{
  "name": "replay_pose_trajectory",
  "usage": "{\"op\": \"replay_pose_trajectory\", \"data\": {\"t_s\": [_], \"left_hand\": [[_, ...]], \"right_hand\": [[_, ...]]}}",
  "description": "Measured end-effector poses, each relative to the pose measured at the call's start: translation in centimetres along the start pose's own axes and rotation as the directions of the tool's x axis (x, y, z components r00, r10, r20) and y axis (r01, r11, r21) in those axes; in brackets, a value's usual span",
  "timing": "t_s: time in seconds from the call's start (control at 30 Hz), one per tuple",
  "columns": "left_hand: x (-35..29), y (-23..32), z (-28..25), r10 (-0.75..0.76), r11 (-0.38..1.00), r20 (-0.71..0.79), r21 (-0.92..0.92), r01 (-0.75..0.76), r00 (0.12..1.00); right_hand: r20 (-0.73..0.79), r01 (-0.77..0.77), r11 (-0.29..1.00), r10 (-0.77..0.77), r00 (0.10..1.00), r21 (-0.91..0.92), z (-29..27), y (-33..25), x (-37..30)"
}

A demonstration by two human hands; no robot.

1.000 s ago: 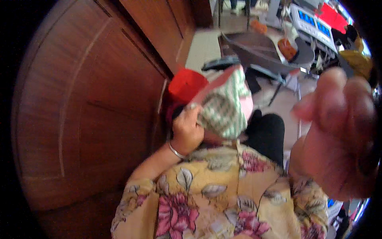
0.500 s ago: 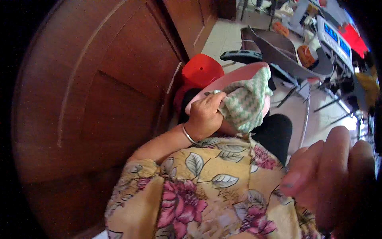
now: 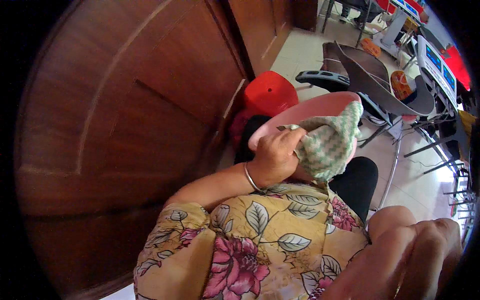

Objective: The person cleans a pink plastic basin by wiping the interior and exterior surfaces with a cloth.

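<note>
My left hand (image 3: pixel 274 156), with a silver bangle at the wrist, is closed on the edge of a green and white zigzag-patterned cloth (image 3: pixel 327 145). The cloth hangs bunched over a pink basin (image 3: pixel 300 110), which rests at my lap and is partly hidden by the cloth and hand. Close to the camera at the lower right, my right hand (image 3: pixel 432 237) is raised near my chest, apart from the cloth and basin. Its fingers are bent out of sight, so whether it holds anything does not show.
A red plastic stool (image 3: pixel 270 92) stands just beyond the basin, beside a dark wooden panel wall (image 3: pixel 150 125) along my left. Ahead to the right are a grey chair (image 3: pixel 377 82) with an orange package on it and a white device with blue displays (image 3: pixel 436 62).
My right hand has lowered and turned, so its fingers no longer face the camera. The whole view has shifted slightly; my left hand keeps its hold on the cloth.
</note>
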State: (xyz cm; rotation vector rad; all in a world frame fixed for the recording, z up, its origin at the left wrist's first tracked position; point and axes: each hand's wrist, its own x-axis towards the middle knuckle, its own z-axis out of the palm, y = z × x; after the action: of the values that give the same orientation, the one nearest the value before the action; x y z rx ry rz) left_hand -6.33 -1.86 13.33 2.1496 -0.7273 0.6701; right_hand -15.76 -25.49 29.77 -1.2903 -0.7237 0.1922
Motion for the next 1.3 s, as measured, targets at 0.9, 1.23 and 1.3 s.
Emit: {"op": "replay_pose_trajectory", "data": {"t_s": [0.9,1.23,1.3], "left_hand": [[0.2,-1.0,0.9,-0.028,1.0,0.061,0.004,0.028,0.998],[-0.4,-0.3,0.3,-0.017,0.999,0.054,-0.03,0.019,0.998],[-0.5,-0.3,0.1,-0.028,0.999,0.059,-0.037,0.03,0.998]], "right_hand": [[0.047,0.061,0.998,-0.061,0.997,-0.01,-0.1,1.0,0.5],[0.038,0.057,0.998,-0.056,0.998,-0.013,-0.4,0.8,-0.2],[0.04,0.054,0.999,-0.054,0.998,-0.005,-0.2,0.9,-0.2]]}}
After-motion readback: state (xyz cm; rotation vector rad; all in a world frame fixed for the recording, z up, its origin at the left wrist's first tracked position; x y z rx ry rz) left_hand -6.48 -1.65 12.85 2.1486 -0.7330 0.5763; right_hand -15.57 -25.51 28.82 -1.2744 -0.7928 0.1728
